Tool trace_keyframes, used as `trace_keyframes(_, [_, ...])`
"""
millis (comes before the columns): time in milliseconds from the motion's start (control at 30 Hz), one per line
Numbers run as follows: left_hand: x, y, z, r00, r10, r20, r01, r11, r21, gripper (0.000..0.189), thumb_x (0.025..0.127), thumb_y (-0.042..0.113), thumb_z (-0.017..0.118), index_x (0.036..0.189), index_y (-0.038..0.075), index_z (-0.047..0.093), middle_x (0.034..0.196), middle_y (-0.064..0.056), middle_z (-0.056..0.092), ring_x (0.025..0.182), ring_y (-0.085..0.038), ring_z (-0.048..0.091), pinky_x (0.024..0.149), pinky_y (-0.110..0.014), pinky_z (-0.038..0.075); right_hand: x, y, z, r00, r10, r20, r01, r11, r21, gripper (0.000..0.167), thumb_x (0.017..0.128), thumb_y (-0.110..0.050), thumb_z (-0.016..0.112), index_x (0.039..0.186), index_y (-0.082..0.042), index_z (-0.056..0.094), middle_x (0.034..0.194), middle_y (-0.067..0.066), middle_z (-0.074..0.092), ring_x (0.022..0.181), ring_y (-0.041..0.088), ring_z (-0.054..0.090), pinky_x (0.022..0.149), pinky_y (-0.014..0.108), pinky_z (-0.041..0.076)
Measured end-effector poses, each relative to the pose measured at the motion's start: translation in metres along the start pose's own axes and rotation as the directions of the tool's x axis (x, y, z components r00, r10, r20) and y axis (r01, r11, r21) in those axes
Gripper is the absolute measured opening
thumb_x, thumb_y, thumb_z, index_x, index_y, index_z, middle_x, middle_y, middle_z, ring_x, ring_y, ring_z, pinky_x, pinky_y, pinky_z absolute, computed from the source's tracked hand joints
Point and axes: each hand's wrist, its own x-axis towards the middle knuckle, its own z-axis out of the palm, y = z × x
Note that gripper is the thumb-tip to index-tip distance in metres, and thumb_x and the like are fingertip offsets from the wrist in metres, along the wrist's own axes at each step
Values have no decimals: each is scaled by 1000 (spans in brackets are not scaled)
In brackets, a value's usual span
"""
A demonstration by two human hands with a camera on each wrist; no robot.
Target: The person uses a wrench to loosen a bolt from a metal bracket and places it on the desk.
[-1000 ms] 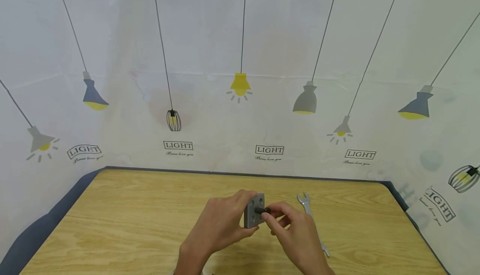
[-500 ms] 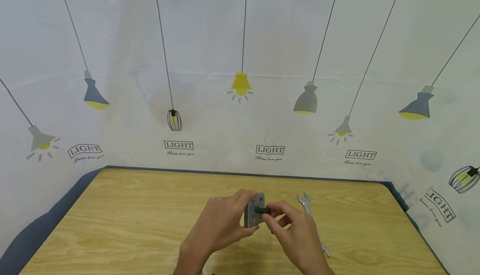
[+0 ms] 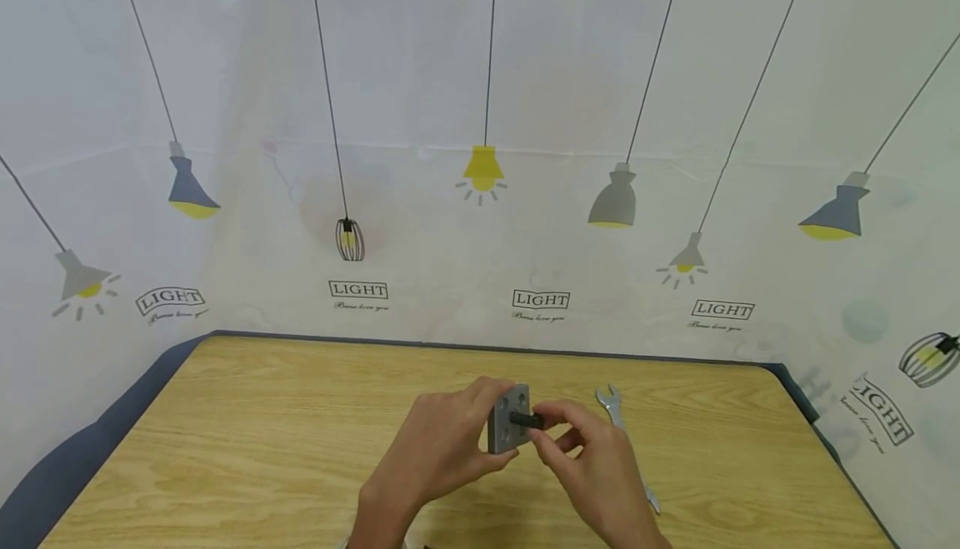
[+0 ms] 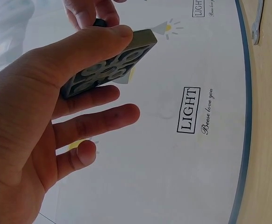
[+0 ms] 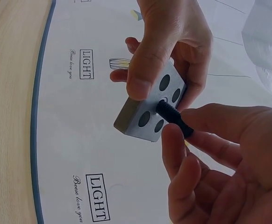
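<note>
A small grey metal block (image 5: pixel 147 133) with several round holes is held up over the table by my left hand (image 3: pixel 438 449). The left thumb presses one edge and fingers support the opposite side; in the left wrist view its recessed back face shows. From the block's centre hole sticks out a black threaded bolt (image 5: pixel 170 112), roughly square to the face. My right hand (image 3: pixel 596 470) pinches the bolt's outer end between thumb and forefinger, the other fingers curled below. How deep the bolt sits is hidden inside the block.
A silver open-ended wrench (image 3: pixel 611 403) lies on the wooden table (image 3: pixel 300 416), just beyond and right of my right hand. Behind the table's dark blue edge stands a white backdrop (image 3: pixel 420 282) printed with lamps and lettering.
The right fingertips have shifted slightly on the bolt's end, and more of the bolt shows between them. The left hand and block keep almost the same place. The wrench has not moved.
</note>
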Motion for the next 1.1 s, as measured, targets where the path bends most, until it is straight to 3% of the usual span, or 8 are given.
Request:
trace_keyframes(400, [-1, 3, -3, 1000, 3, 19, -3, 1000, 0, 64, 74, 42, 85, 126, 17, 58, 106, 7, 70, 65, 1, 54, 58, -19, 46, -3, 5, -5, 998, 57, 28, -60, 989, 138, 25, 84, 1, 74, 105, -12, 72, 106, 5, 72, 61, 4, 63, 52, 24, 48])
trace_keyframes(533, [-3, 2, -3, 999, -12, 43, 13, 1000, -16, 65, 74, 42, 85, 127, 16, 58, 108, 6, 70, 67, 1, 56, 59, -19, 47, 1, 16, -9, 988, 97, 123, -122, 970, 212, 25, 88, 1, 69, 110, -9, 70, 113, 10, 69, 63, 11, 66, 51, 24, 47])
trace_keyframes(667, [-6, -4, -2, 992, -67, 103, 73, 996, -53, 66, 76, 42, 84, 130, 16, 57, 108, 6, 69, 67, 2, 54, 60, -18, 46, 9, 37, -9, 957, 113, 267, -189, 941, 280, 25, 92, -4, 64, 117, -5, 66, 114, 16, 64, 67, 17, 68, 50, 26, 46])
trace_keyframes(800, [-12, -13, 2, 978, -127, 169, 143, 986, -88, 66, 75, 41, 85, 130, 16, 56, 104, 8, 67, 70, 1, 56, 62, -19, 46, 19, 67, -8, 915, 53, 400, -183, 938, 294, 25, 94, -4, 60, 119, -2, 63, 113, 17, 63, 69, 17, 69, 50, 28, 48])
trace_keyframes(900, [-17, -22, 11, 958, -153, 244, 193, 970, -150, 65, 75, 38, 85, 129, 17, 55, 110, 9, 64, 79, -2, 60, 67, -22, 48, 29, 88, -7, 863, -13, 504, -164, 938, 305, 26, 94, -3, 57, 119, 3, 62, 111, 17, 64, 70, 19, 69, 50, 29, 48])
trace_keyframes(967, [-19, -28, 19, 940, -161, 302, 225, 955, -192, 64, 76, 37, 86, 129, 19, 55, 118, 9, 60, 86, -7, 61, 71, -25, 49, 37, 101, -6, 811, -56, 583, -158, 938, 310, 27, 93, -2, 56, 118, 4, 62, 109, 15, 65, 71, 20, 68, 50, 29, 48])
trace_keyframes(1100, [-23, -41, 38, 894, -178, 410, 295, 924, -242, 65, 74, 37, 87, 131, 23, 57, 132, 9, 50, 97, -12, 60, 79, -33, 51, 52, 119, 1, 684, -104, 722, -174, 938, 300, 28, 89, 1, 54, 116, 4, 64, 101, 16, 67, 69, 18, 65, 50, 27, 45])
